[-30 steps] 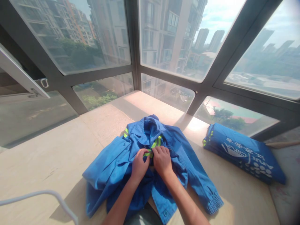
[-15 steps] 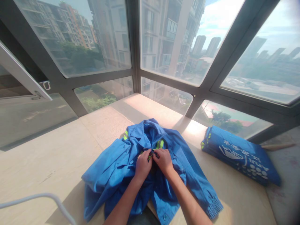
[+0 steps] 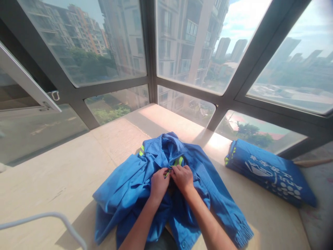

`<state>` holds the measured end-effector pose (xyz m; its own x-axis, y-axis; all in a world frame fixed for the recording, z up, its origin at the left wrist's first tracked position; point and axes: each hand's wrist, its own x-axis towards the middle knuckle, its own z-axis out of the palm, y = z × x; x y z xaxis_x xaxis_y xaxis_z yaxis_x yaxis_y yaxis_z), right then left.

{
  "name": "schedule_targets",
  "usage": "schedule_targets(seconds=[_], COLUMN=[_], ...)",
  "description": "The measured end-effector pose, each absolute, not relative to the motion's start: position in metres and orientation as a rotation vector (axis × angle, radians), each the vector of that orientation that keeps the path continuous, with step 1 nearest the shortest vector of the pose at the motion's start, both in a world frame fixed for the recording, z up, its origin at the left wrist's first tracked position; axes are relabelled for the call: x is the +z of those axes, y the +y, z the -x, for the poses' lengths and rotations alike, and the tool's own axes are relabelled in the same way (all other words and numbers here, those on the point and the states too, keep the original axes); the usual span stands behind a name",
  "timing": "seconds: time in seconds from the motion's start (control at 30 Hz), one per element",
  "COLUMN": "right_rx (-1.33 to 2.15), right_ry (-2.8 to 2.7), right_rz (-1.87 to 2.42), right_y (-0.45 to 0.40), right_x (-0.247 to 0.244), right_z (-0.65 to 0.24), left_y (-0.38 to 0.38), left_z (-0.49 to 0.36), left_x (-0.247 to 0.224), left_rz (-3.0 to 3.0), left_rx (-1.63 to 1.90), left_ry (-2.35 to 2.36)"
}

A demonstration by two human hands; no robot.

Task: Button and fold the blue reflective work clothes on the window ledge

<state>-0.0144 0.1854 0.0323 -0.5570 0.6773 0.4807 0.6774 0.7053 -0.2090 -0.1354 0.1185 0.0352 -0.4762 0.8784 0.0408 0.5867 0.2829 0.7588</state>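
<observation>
A blue jacket (image 3: 132, 187) with yellow-green reflective stripes lies spread on the pale surface, its collar pointing away from me. My left hand (image 3: 159, 184) pinches the front edge of the jacket just below the collar. Close beside it, my right hand (image 3: 182, 178) is closed on the opposite front edge, the fingertips of both hands nearly touching. Whatever fastener lies between the fingertips is too small to make out. Toward me, the lower front falls apart, and a button shows near the hem. The right sleeve's gathered cuff rests at the lower right.
A folded blue garment (image 3: 267, 172) with white printing lies at the right on the pale surface (image 3: 78, 166). A grey-white cable (image 3: 52, 216) curves in at the lower left. Framed windows (image 3: 152, 52) rise behind, one opened at the far left.
The view has shifted slightly, so the scene sits a little differently. Both hands stay at the jacket front, with only small finger movements.
</observation>
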Motion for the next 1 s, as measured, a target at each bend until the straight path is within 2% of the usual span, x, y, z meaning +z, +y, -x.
schedule_targets(seconds=[0.33,0.5,0.57,0.8,0.9,1.0], right_rx=[0.523,0.419,0.48,1.198,1.323,1.336], right_ry=[-2.383,-2.472,-2.438,-1.565,-1.283,-0.944], right_rz=[1.247,1.197,1.177,1.316,1.267,1.256], right_y=[0.191,0.19,0.19,0.22,0.245,0.275], right_x=[0.037,0.041,0.04,0.034,0.044,0.073], right_z=[0.009,0.011,0.013,0.002,-0.028,-0.061], left_y=[0.12,0.122,0.121,0.107,0.101,0.104], left_z=[0.14,0.142,0.142,0.148,0.178,0.227], left_x=[0.023,0.024,0.025,0.024,0.026,0.042], left_rz=[-1.569,-1.71,-1.719,-1.528,-1.229,-0.731], left_rx=[1.185,1.239,1.257,1.371,1.554,1.801], left_ry=[2.087,2.059,2.024,1.895,1.935,1.954])
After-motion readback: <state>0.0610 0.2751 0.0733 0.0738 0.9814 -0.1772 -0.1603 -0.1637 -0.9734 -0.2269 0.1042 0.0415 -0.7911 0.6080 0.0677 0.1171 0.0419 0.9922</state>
